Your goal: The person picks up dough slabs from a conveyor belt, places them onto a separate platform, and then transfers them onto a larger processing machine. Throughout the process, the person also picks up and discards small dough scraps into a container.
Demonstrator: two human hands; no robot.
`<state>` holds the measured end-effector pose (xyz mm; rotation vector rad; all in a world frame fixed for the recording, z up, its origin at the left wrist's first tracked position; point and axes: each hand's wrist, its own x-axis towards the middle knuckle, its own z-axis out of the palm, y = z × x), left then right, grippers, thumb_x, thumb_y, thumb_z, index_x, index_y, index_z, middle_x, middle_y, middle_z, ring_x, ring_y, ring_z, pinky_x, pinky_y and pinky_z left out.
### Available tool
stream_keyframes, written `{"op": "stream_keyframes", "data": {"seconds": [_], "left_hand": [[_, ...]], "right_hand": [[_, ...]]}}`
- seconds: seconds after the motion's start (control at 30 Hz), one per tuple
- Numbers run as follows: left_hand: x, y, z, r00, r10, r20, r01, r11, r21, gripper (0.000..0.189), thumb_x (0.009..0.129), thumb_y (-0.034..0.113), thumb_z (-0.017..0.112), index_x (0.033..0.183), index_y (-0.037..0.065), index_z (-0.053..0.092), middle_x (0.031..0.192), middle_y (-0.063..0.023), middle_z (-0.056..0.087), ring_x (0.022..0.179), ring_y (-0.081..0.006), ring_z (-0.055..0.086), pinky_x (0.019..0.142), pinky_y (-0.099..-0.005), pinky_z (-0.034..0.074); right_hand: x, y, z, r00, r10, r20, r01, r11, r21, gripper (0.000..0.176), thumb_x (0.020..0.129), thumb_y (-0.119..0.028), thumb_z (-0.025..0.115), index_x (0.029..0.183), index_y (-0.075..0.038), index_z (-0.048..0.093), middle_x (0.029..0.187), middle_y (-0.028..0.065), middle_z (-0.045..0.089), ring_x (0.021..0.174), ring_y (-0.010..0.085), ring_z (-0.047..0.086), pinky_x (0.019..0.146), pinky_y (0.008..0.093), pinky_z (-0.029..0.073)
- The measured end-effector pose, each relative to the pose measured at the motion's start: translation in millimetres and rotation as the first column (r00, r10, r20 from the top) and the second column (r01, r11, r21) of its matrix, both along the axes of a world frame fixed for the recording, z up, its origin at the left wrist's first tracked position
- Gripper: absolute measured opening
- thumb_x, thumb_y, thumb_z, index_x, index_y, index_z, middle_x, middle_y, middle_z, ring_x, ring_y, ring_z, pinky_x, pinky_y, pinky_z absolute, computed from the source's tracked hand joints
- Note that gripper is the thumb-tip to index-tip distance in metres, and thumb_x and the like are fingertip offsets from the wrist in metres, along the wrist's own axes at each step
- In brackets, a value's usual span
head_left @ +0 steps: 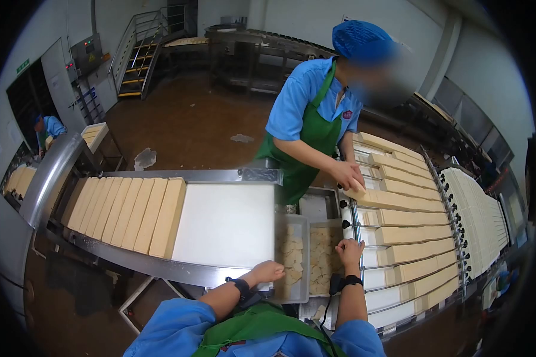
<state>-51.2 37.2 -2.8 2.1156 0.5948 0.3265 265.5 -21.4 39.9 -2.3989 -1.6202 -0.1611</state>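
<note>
My left hand [268,272] is curled into a loose fist at the near right corner of the left conveyor's white belt [229,220], beside a white tray [307,262] of broken pale flakes. No object shows in it. My right hand [350,251] rests with fingers apart at the left edge of the right conveyor, by the metal guide rail [355,226]. Long pale tan stacks of thin sheets [414,235] lie in lanes between rods on that conveyor. A row of similar stacks [125,211] stands side by side on the left belt.
Across from me, a co-worker in a green apron [307,149] has both hands on the end of a stack at the right conveyor. A second tray of flakes [326,256] sits between the conveyors. Another person [50,128] works far left, near metal stairs [140,65].
</note>
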Motion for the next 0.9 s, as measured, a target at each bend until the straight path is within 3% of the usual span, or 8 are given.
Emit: {"op": "stream_keyframes", "data": {"seconds": [0.3,0.6,0.7,0.9], "left_hand": [[0.1,-0.2,2.2,1.0,0.007,-0.005,-0.008,0.993,-0.117,0.016,0.084,0.025,0.054,0.084,0.01,0.051,0.07,-0.01,0.058,0.066,-0.0294,0.057,0.061,-0.0377,0.045],[-1.1,0.2,8.0,0.997,-0.025,-0.074,0.018,0.995,-0.101,0.014,0.081,0.019,0.052,0.089,0.01,0.06,0.077,-0.0108,0.064,0.072,-0.0299,0.06,0.066,-0.0377,0.047],[-2.3,2.5,0.5,0.997,-0.073,-0.028,0.072,0.996,-0.051,0.016,0.08,0.019,0.052,0.089,0.011,0.064,0.079,-0.0106,0.065,0.074,-0.0295,0.061,0.068,-0.0376,0.048],[-4.7,2.3,5.3,0.995,-0.098,-0.024,0.097,0.994,-0.06,0.017,0.08,0.019,0.052,0.088,0.012,0.065,0.08,-0.0098,0.066,0.075,-0.0284,0.062,0.07,-0.0376,0.048]], "right_hand": [[0.4,0.6,-2.6,0.999,0.007,-0.044,-0.005,0.999,0.041,0.017,0.07,-0.032,0.073,0.07,-0.017,0.064,0.079,0.0026,0.059,0.087,0.023,0.056,0.101,0.0581,0.023],[-1.3,0.4,-1.1,0.999,0.013,-0.029,-0.012,0.999,0.045,0.016,0.071,-0.03,0.072,0.072,-0.017,0.063,0.079,0.0029,0.059,0.087,0.0231,0.057,0.101,0.058,0.023],[-3.1,0.9,0.3,1.0,0.006,-0.007,-0.006,0.999,0.041,0.015,0.071,-0.029,0.072,0.071,-0.016,0.064,0.079,0.0031,0.059,0.084,0.0227,0.057,0.1,0.0546,0.025],[-2.5,1.7,-1.8,1.0,0.008,-0.023,-0.007,0.999,0.039,0.016,0.071,-0.03,0.072,0.071,-0.017,0.063,0.078,0.0032,0.059,0.085,0.0237,0.057,0.101,0.0574,0.023]]}}
